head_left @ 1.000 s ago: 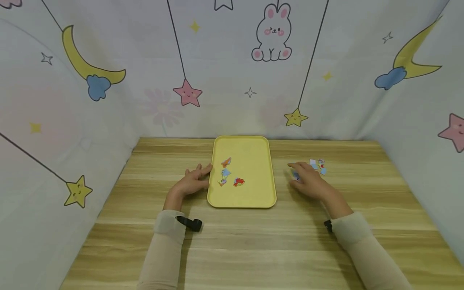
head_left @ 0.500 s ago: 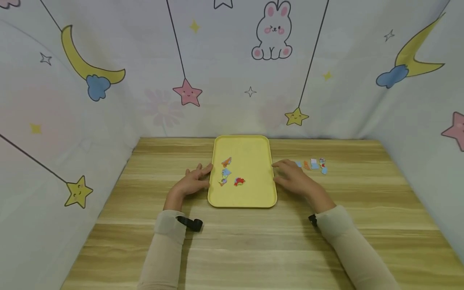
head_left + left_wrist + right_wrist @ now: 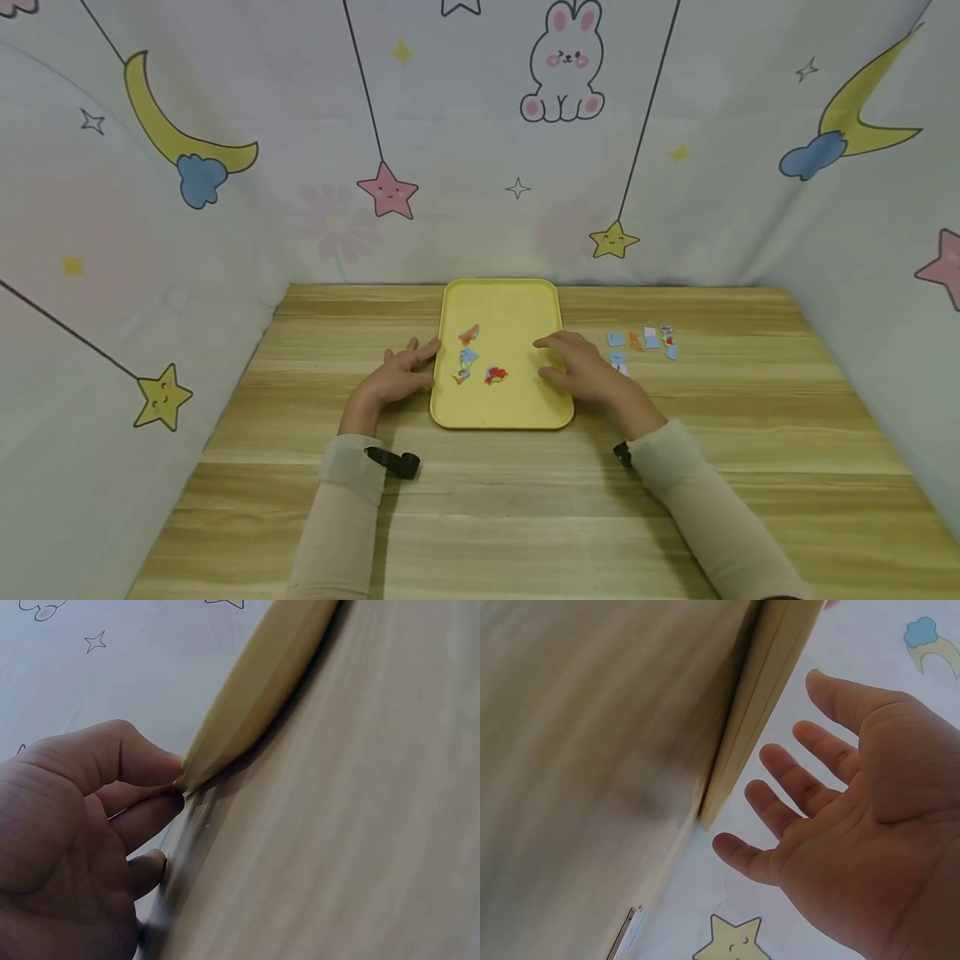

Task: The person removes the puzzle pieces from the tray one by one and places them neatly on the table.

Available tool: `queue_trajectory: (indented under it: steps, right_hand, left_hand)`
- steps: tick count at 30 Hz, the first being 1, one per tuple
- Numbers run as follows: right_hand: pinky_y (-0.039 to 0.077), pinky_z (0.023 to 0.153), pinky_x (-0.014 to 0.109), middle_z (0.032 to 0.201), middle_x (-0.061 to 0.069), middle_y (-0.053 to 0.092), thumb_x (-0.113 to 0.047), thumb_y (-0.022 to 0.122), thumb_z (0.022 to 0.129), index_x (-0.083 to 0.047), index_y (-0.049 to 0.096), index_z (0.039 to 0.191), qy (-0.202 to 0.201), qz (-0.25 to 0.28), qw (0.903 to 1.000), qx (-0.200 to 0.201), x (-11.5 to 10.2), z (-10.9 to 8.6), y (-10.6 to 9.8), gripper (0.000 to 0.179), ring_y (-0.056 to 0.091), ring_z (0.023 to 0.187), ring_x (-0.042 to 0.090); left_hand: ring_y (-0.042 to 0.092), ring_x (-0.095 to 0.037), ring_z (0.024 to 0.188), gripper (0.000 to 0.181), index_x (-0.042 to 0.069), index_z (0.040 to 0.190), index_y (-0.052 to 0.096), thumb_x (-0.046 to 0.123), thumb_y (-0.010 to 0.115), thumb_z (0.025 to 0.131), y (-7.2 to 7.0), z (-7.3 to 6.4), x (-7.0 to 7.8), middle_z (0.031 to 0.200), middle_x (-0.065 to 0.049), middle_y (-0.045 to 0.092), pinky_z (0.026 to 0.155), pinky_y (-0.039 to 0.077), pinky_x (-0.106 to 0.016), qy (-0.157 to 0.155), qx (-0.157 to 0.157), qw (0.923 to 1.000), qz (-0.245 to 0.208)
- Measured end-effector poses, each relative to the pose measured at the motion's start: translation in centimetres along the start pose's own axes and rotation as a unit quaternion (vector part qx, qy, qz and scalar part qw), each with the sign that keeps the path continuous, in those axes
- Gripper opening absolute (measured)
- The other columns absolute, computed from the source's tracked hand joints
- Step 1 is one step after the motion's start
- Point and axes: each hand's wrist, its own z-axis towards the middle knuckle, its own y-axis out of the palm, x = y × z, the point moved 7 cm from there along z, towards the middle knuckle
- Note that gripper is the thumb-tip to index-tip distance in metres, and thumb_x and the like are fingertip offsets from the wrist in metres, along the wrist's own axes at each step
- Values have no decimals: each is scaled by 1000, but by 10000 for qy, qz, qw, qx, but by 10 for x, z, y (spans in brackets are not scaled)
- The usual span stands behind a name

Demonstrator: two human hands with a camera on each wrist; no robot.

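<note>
A yellow tray (image 3: 517, 302) lies on the wooden table, bearing an orange piece (image 3: 469, 335), a light blue one (image 3: 468, 357), a small multicoloured one (image 3: 461, 377) and a red one (image 3: 496, 375). They look like flat, printed puzzle pieces. At the tray's left rim, the left hand (image 3: 397, 377) rests its thumb and fingertips against the edge; the left wrist view shows these fingertips (image 3: 161, 814) touching it. Over the tray's right rim hovers the right hand (image 3: 581, 367), fingers spread. Its palm (image 3: 847, 840) holds nothing in the right wrist view.
Right of the tray lie several flat pieces: a blue one (image 3: 616, 339), an orange one (image 3: 634, 341), a white-and-blue one (image 3: 651, 338) and others. Some sit partly behind the right hand. A printed cloth (image 3: 480, 225) encloses the table's (image 3: 495, 500) back and sides.
The right hand has moved left from the loose pieces to above the tray's right side, uncovering pieces on the table. The left hand stays at the tray's left edge.
</note>
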Motion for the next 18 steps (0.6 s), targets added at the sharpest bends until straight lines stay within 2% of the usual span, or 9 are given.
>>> queue_trajectory:
  steps: [8,18]
  right_hand:
    - [35,112,69,141,22,60,-11,70,99,2,59,144,-86,-9,9999,-99,-17,8,8,48,48,137,44]
    - [39,108,66,141,20,60,-14,71,99,0,61,143,-262,-313,9988,-276,-33,19,23,47,50,136,43]
  left_hand:
    - [-4,-35,162,76,6,165,32,12,64,96,-1,0,-2,173,-12,23,122,-23,-58,2,-4,10000,38]
    - [-4,-35,162,76,5,165,32,12,63,96,-1,1,0,173,-12,24,122,-23,-58,74,-30,9999,73]
